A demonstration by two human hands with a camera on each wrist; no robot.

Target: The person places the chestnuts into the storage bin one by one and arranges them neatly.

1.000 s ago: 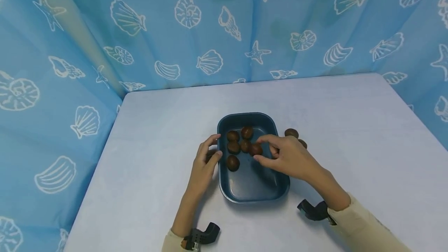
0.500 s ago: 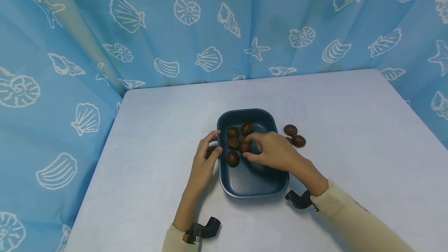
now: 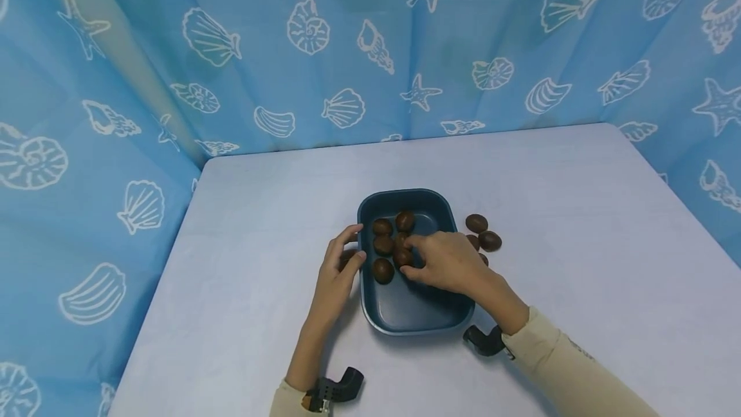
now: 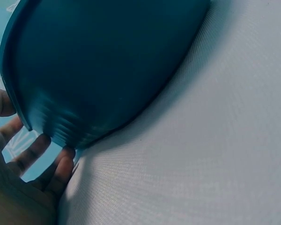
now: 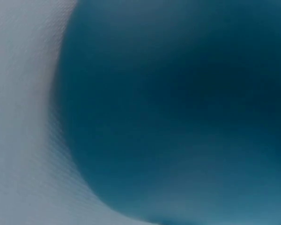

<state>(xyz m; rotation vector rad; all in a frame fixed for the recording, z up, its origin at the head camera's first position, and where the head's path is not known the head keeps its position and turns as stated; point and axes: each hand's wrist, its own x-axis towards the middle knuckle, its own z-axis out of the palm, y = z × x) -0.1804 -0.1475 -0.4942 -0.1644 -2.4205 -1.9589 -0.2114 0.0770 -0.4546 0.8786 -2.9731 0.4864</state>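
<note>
A dark blue rectangular tray point(image 3: 417, 325) with rounded corners stands on the table. My left hand point(image 3: 338, 266) holds its left side, thumb and index finger at the rim; in the left wrist view several fingers point(image 4: 33, 152) touch the outer wall. My right hand point(image 3: 442, 261) reaches over the right rim, thumb and index finger pinching a smooth brown egg-shaped ball point(image 3: 402, 258) low inside the tray. Several like balls point(image 3: 383, 245) lie in its left and far part. The right wrist view has only the tray's blurred outer wall point(image 5: 131, 117).
Right of the tray, several more brown egg-shaped balls point(image 3: 489, 241) lie on the white tablecloth point(image 3: 278, 211), partly behind the right hand. A blue curtain point(image 3: 347, 50) with shell prints hangs along the table's far and left sides.
My right hand has moved left inside the tray with the ball, then slightly towards me, placing it beside the others. The left hand stays at the tray. More loose balls show on the right.
</note>
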